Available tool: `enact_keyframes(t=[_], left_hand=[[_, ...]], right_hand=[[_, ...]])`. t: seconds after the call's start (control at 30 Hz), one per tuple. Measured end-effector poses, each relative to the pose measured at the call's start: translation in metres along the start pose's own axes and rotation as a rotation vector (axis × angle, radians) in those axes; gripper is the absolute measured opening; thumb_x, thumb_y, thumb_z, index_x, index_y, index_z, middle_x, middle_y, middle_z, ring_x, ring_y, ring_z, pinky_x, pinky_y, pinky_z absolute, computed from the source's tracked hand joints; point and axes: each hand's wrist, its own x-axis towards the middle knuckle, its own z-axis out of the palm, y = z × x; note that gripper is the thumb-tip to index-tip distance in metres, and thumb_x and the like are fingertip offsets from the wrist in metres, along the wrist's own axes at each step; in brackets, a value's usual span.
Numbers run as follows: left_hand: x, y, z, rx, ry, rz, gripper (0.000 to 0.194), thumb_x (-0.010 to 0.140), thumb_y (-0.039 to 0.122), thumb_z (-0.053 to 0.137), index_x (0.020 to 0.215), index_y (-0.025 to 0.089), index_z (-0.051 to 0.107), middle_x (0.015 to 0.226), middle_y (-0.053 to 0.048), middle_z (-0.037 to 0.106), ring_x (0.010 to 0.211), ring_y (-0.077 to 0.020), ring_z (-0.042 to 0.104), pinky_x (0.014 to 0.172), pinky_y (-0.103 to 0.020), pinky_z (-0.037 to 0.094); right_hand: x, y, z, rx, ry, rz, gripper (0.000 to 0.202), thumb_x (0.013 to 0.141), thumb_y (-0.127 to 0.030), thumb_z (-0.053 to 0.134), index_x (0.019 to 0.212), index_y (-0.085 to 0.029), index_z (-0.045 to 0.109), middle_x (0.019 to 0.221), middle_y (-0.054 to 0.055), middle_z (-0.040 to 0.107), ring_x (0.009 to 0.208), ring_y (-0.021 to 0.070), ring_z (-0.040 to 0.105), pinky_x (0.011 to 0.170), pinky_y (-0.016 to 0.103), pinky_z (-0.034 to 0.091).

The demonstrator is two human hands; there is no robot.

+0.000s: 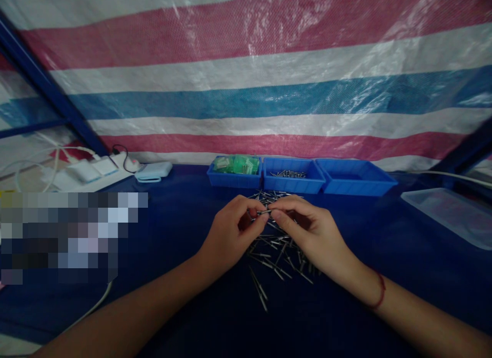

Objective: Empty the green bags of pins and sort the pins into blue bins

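Over a loose heap of silvery blind rivets [274, 241], both hands meet at their fingertips. My left hand [229, 229] is closed in a pinch on one end of a thin metal blind rivet [263, 212]. From the other side, the thumb and index finger of my right hand [317, 229] pinch the same rivet. It lies roughly level between them, and the fingertips cover much of it. Two rivets [260, 291] lie nearer to me, apart from the heap.
Three blue bins line the table's back: the left bin [235, 181] holds green-and-clear packets, the middle bin [294, 184] loose rivets. The right bin [355, 181] shows bare walls. A clear plastic lid [449, 214] lies right; a power strip [90, 176] and light-blue device [154, 171] stand left.
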Motion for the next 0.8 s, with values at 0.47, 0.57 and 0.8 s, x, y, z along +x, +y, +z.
enact_keyframes(t=[0.47,0.57,0.8], left_hand=[[-0.002,0.004,-0.001,-0.007,0.013,0.043,0.017,0.089,0.024,0.050,0.105,0.020,0.048,0.077,0.003,0.053,0.060,-0.0082,0.049,0.058,-0.021,0.042],[-0.001,0.002,0.001,-0.052,0.006,0.024,0.031,0.089,0.023,0.049,0.118,0.020,0.038,0.079,0.003,0.053,0.057,-0.0077,0.048,0.056,-0.022,0.042],[-0.002,-0.001,0.005,0.026,-0.108,0.018,0.029,0.088,0.024,0.049,0.115,0.019,0.044,0.082,0.000,0.058,0.061,-0.0099,0.051,0.063,-0.026,0.044]], right_hand=[[0.001,-0.008,-0.005,-0.147,-0.137,-0.144,0.013,0.088,-0.024,0.049,0.086,-0.021,0.062,0.086,0.004,0.063,0.083,0.0167,0.059,0.074,0.033,0.048],[0.014,-0.005,-0.019,-0.343,0.052,-0.168,0.016,0.089,-0.027,0.049,0.082,-0.021,0.061,0.085,0.005,0.064,0.082,0.0182,0.060,0.072,0.033,0.047],[0.048,0.033,-0.058,-0.920,0.257,-0.163,0.028,0.089,-0.033,0.045,0.085,-0.015,0.065,0.083,0.012,0.065,0.080,0.0258,0.058,0.075,0.041,0.044]])
